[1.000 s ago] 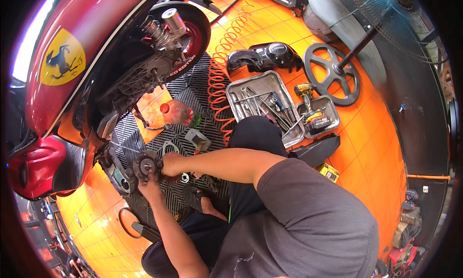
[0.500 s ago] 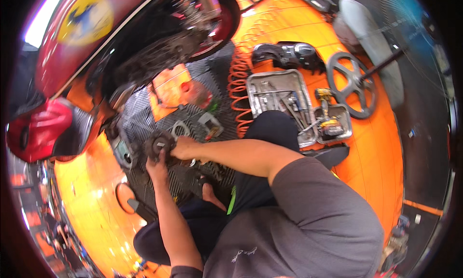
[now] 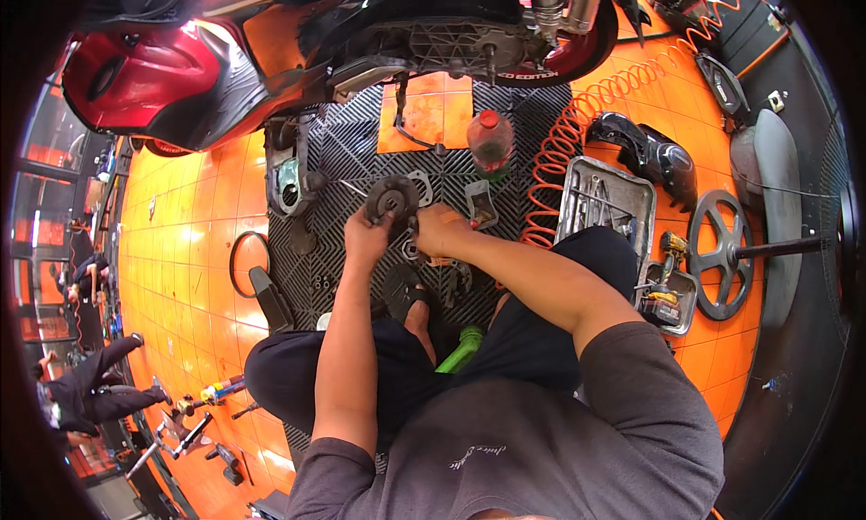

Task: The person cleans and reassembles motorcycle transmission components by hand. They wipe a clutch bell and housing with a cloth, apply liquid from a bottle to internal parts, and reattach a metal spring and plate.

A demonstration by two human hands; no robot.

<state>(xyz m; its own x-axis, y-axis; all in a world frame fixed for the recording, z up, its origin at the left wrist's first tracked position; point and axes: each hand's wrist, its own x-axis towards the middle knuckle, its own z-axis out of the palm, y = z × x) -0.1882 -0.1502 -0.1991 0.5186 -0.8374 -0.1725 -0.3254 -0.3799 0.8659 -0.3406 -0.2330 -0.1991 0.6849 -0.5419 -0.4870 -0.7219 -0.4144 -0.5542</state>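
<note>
Between my hands, above the ribbed black mat, is a dark round scooter clutch (image 3: 394, 198) with a raised hub. My left hand (image 3: 367, 240) grips it from below and the left, its thumb lying over the face near the hub. Against its lower right side, my right hand (image 3: 440, 231) is closed in a fist; whatever its fingers hold is hidden. Behind the hands lie a pale ring-shaped metal part (image 3: 420, 187) and a small clear tray (image 3: 481, 204). A clear bottle with a red cap (image 3: 490, 144) stands farther back.
A partly stripped red and black scooter (image 3: 433, 46) spans the far side. To the right are a coiled orange air hose (image 3: 564, 128), a metal tool tray (image 3: 648, 195), a yellow power tool (image 3: 669, 249) and a spoked wheel (image 3: 722, 254). A green bottle (image 3: 462, 349) lies between my legs.
My view has turned, so the scooter, mat and trays appear shifted and more level. Both hands stay together at the clutch, whose face now shows more clearly.
</note>
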